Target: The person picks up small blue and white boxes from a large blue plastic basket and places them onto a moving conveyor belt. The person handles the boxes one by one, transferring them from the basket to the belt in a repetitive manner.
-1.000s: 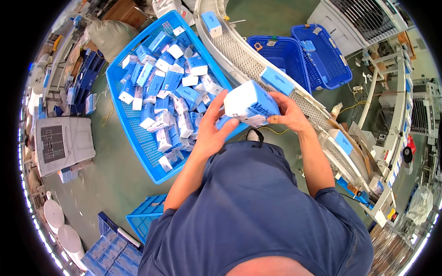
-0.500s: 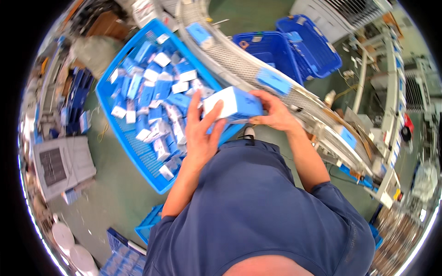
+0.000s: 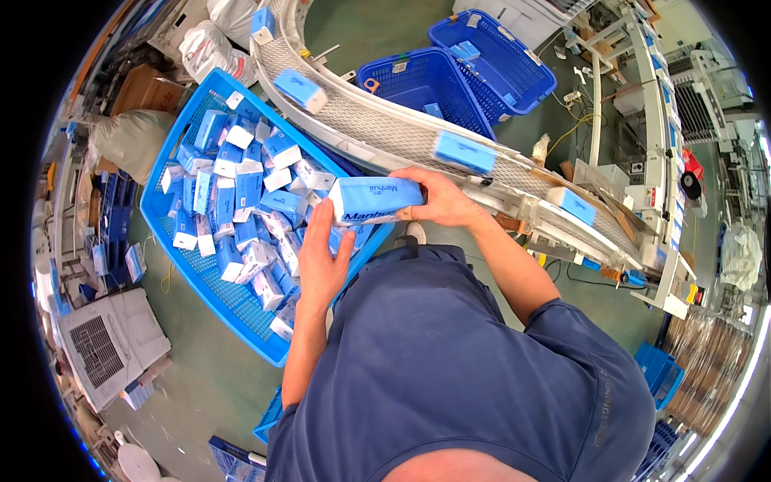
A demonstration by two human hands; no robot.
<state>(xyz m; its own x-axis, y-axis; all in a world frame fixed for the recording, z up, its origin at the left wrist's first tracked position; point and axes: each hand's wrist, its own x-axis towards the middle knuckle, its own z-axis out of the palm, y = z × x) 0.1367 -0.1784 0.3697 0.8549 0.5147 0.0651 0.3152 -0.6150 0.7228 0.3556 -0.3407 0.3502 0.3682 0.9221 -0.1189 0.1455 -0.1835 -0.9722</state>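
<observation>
A blue-and-white tissue pack (image 3: 377,198) is held level in front of me, above the near right edge of the blue basket (image 3: 210,300). My right hand (image 3: 440,198) grips its right end, thumb below and fingers over the top. At the pack's white left end is my left hand (image 3: 323,261), its fingers stretched out and the thumb apart. The fingertips lie close to that end; whether they press on it I cannot tell. Beneath and to the left, the basket holds a loose heap of similar packs (image 3: 247,190).
A curved conveyor (image 3: 377,120) passes beyond my hands, carrying several packs (image 3: 464,153) spaced apart. Behind it stand two dark-blue crates (image 3: 426,84) (image 3: 514,68). A grey-white machine casing (image 3: 112,345) is on the floor at left. White sacks (image 3: 213,56) lie beyond the basket.
The pack has been turned so its long blue side shows instead of mostly its white end. My left hand's fingers have moved off its face to beside the end. The whole view has shifted.
</observation>
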